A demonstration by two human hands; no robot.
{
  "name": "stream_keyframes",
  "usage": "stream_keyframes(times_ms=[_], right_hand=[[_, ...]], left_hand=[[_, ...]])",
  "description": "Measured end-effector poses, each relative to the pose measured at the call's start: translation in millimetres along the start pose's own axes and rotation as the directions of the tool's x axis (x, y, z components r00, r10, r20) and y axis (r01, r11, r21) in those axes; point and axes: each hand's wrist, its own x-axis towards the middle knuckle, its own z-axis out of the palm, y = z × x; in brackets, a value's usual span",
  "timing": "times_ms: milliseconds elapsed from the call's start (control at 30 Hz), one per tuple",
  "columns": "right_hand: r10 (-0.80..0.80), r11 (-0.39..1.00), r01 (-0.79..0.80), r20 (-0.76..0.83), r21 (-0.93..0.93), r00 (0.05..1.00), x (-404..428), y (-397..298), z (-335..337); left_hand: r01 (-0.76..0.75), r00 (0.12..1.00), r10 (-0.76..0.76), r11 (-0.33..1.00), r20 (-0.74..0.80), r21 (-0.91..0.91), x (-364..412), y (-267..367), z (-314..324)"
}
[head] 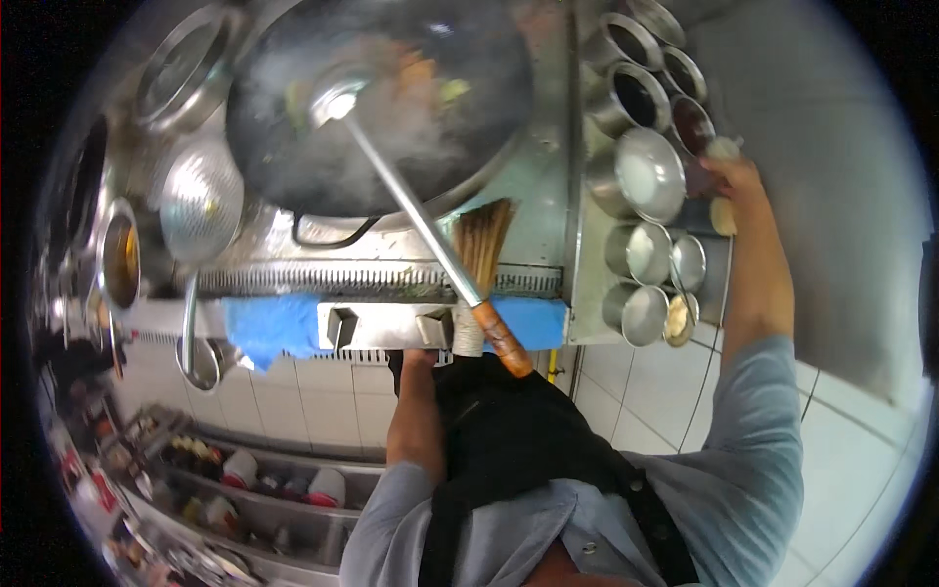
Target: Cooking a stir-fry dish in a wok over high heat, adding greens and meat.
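My left hand (419, 357) reaches to the underside of the stove's front panel (381, 326), which hides its fingers. At the far right, my right hand (736, 178) is among the seasoning containers, touching or holding something pale (723, 150); blur hides the exact grip. A large wok (308, 172) holds steaming food with orange and green pieces (418, 77). Across its rim leans a ladle (400, 191), its bowl over the food and its wooden handle (502, 341) towards me. A bamboo wok brush (482, 246) stands beside the ladle's shaft.
Metal pots (643, 253) of white and dark seasonings crowd the right ledge. Left of the wok are a perforated strainer (202, 198) and a metal pot (183, 66). Blue cloths (271, 326) drape the stove's front edge. Behind at lower left stands a counter with ingredient compartments (352, 528).
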Motion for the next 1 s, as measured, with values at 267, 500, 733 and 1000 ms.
stream_keyframes(times_ms=[267,500,733,1000], right_hand=[[-0.668,0.718,0.686,-0.161,0.118,0.727,-221.8,-95.3,73.6],[-0.616,0.722,0.691,0.479,0.027,0.625,-411.8,-78.3,223.1],[-0.513,0.784,0.145,0.497,0.604,0.700,-411.8,-111.4,214.6],[-0.683,0.718,0.656,0.415,0.232,0.601,-429.6,-111.0,232.5]], left_hand=[[-0.037,0.978,0.026,0.998,-0.209,-0.048,-40.9,24.2,25.1],[0.156,0.976,-0.039,0.815,-0.216,0.558,-197.5,111.2,117.5],[-0.059,0.998,0.063,0.886,0.006,0.460,-257.5,231.6,204.9],[-0.163,0.987,0.115,0.675,0.115,0.719,-131.3,309.5,346.8]])
